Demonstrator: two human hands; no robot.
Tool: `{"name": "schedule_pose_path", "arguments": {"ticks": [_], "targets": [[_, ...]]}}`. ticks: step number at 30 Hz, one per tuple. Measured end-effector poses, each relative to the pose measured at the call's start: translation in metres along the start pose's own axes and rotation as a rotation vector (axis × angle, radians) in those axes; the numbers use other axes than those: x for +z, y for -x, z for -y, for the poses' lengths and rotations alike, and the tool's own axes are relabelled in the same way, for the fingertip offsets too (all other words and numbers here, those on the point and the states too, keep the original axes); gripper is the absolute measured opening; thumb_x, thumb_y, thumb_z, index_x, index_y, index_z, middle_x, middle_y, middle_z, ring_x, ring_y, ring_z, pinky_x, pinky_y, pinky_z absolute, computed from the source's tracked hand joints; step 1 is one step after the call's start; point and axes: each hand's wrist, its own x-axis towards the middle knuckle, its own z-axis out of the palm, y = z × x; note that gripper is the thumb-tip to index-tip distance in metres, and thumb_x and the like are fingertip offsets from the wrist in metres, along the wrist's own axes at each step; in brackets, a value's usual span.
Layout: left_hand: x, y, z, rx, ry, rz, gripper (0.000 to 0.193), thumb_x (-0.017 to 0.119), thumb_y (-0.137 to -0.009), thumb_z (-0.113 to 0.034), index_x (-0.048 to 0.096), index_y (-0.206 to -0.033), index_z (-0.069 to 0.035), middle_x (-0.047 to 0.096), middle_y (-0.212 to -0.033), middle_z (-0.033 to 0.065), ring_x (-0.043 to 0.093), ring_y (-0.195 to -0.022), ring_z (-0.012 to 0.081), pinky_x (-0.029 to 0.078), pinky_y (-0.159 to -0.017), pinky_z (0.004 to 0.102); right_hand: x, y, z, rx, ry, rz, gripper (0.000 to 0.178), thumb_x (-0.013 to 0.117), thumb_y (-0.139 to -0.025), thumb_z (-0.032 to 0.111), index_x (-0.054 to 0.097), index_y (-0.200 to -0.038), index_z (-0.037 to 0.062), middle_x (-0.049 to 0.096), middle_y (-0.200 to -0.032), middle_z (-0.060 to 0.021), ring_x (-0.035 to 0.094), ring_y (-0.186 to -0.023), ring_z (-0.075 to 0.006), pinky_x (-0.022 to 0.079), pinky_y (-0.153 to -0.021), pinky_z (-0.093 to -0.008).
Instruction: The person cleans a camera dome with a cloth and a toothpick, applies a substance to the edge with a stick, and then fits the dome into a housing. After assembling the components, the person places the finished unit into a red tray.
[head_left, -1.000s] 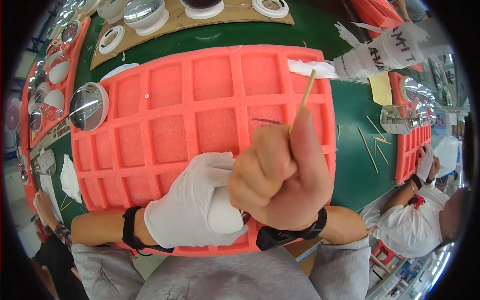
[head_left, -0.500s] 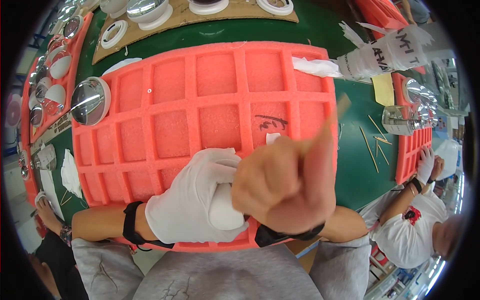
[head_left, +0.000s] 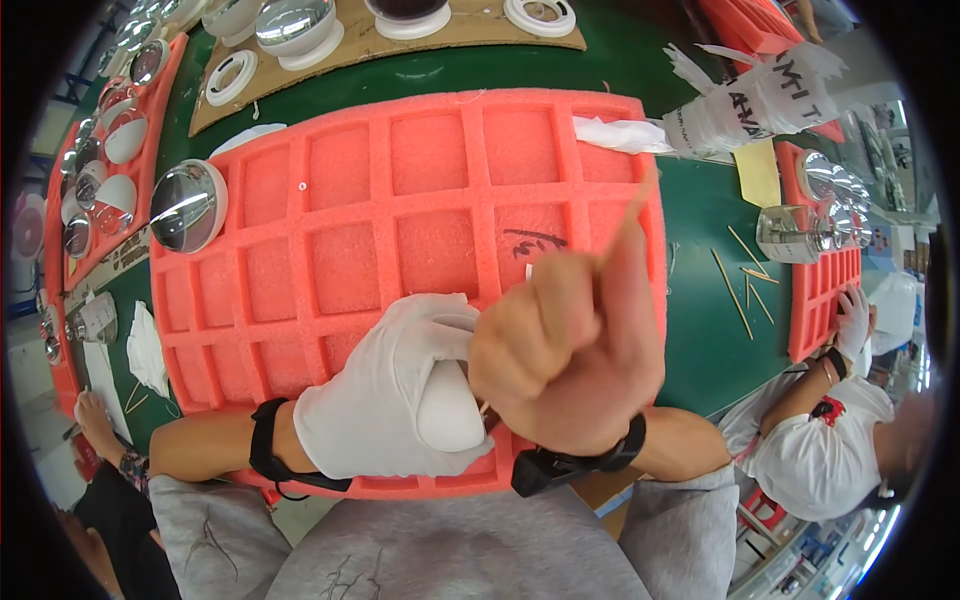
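Head view: thin wooden stick (head_left: 628,222), upright a second ago then swung right, now blurred mid-stroke in bare right hand (head_left: 570,350) pinch grip, gloved left hand (head_left: 385,400) cupped around white dome part (head_left: 447,410) over pink foam tray (head_left: 340,210), suggesting wiping strokes ongoing.

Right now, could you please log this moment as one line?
left hand: white-gloved, holds white domed part | right hand: bare, grips thin wooden stick | beneath: pink foam grid tray
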Motion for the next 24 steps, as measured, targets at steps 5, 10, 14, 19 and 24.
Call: {"name": "schedule_pose_path", "arguments": {"ticks": [5,10,14,19,24], "targets": [[0.001,0.002,0.003,0.002,-0.032,-0.025,0.06,0.085,-0.062,-0.01,0.058,-0.115,-0.009,0.066,-0.111,0.0128,0.061,-0.101,0.0367,0.048,-0.092,0.0447,0.004,-0.001,-0.006,-0.043,-0.067,-0.156,0.062,0.022,-0.111,0.056,0.032,-0.068,0.0123,0.022,-0.055,0.0044,0.016,-0.045,-0.0115,0.016,-0.041,-0.0278],[-0.011,-0.009,-0.001,-0.047,0.072,0.141,0.053,0.085,-0.063,-0.011,0.061,-0.11,-0.008,0.066,-0.109,0.0123,0.06,-0.105,0.0363,0.048,-0.095,0.0443,0.008,0.009,-0.013,-0.304,0.495,0.022,0.059,0.02,-0.112,0.054,0.03,-0.07,0.0126,0.021,-0.055,0.0045,0.016,-0.046,-0.0111,0.014,-0.041,-0.0291],[0.003,-0.004,-0.009,-0.167,0.139,-0.077,0.045,0.084,-0.062,-0.012,0.064,-0.102,-0.007,0.068,-0.104,0.0118,0.062,-0.098,0.0358,0.049,-0.091,0.0435,-0.004,-0.002,0.002,-0.092,0.065,-0.09,0.059,0.026,-0.112,0.051,0.033,-0.068,0.0117,0.024,-0.054,0.0041,0.021,-0.044,-0.011,0.017,-0.04,-0.0279],[-0.007,-0.011,-0.011,-0.088,0.058,0.001,0.039,0.084,-0.061,-0.012,0.066,-0.095,-0.007,0.068,-0.098,0.0119,0.062,-0.092,0.0365,0.049,-0.088,0.0428,-0.001,-0.005,0.0,0.009,-0.104,-0.113,0.061,0.031,-0.111,0.051,0.031,-0.064,0.0117,0.027,-0.051,0.0038,0.024,-0.042,-0.0112,0.017,-0.039,-0.0273],[-0.008,-0.014,-0.005,-0.075,0.074,0.061,0.037,0.083,-0.06,-0.013,0.066,-0.093,-0.007,0.067,-0.094,0.0125,0.062,-0.09,0.0378,0.05,-0.085,0.0421,0.008,0.008,-0.006,-0.261,0.677,0.076,0.061,0.027,-0.111,0.053,0.026,-0.066,0.0125,0.022,-0.052,0.0044,0.019,-0.044,-0.0116,0.015,-0.041,-0.029]]}}
